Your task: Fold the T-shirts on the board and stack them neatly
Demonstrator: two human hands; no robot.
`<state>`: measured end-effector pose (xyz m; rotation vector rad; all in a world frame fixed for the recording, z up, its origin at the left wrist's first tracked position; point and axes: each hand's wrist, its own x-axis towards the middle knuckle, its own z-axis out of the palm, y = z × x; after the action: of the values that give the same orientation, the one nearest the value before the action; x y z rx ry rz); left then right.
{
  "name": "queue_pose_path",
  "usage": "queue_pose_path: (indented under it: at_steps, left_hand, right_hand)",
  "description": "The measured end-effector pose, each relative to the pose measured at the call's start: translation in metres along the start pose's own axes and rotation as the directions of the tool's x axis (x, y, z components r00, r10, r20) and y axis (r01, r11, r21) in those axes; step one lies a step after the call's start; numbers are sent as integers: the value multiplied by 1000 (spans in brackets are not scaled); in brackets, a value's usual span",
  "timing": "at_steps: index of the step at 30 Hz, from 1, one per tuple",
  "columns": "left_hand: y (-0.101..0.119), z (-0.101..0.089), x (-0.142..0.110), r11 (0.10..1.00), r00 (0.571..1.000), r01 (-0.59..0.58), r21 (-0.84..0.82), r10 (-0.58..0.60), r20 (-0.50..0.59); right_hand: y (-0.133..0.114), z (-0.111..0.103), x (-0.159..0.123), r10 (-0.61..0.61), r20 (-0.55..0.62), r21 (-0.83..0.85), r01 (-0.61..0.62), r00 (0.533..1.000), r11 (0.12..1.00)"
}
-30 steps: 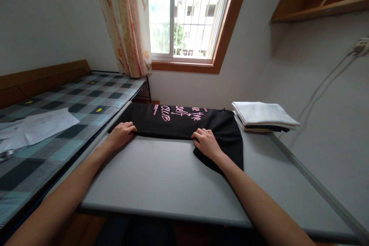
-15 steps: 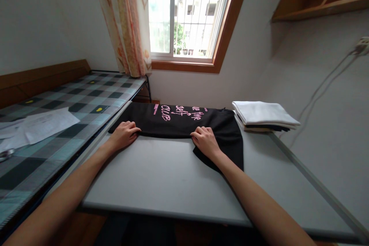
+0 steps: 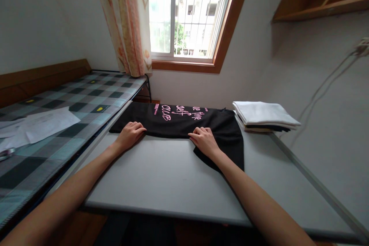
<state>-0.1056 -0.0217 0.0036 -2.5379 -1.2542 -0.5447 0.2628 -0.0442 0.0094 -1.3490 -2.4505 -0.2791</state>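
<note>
A black T-shirt [image 3: 184, 125] with pink lettering lies folded lengthwise across the far part of the table. Its near folded edge faces me, and a sleeve spreads toward me at the right. My left hand [image 3: 131, 135] is closed on that near edge, left of the lettering. Further right along the same edge, my right hand [image 3: 204, 140] pinches the cloth, with the sleeve partly under its wrist. The fingertips of both hands are partly hidden against the fabric.
The white table [image 3: 161, 178] stands beside a bed with a checked cover [image 3: 63, 130], on which papers [image 3: 49, 123] lie. A stack of folded cloths [image 3: 263, 114], white on top, sits at the table's right back. Beyond are a curtain [image 3: 129, 27] and a window [image 3: 190, 15].
My left hand has slid a little to the right along the shirt's near edge. The right hand has shifted slightly left. The shirt lies almost as before.
</note>
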Motion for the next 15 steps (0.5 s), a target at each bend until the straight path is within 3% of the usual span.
queue_pose_path:
  at_steps: [6, 11, 15]
  left_hand:
    - [2, -1, 2, 998, 997, 36, 54, -32, -69]
    - [-2, 2, 1, 998, 999, -40, 49, 38, 34]
    - [-5, 3, 0, 998, 997, -65, 20, 64, 36]
  right_hand:
    - [-2, -1, 3, 23, -132, -107, -37, 991, 994]
    - [-4, 3, 0, -30, -44, -108, 25, 999, 994]
    - [-2, 4, -2, -36, -7, -78, 36, 999, 996]
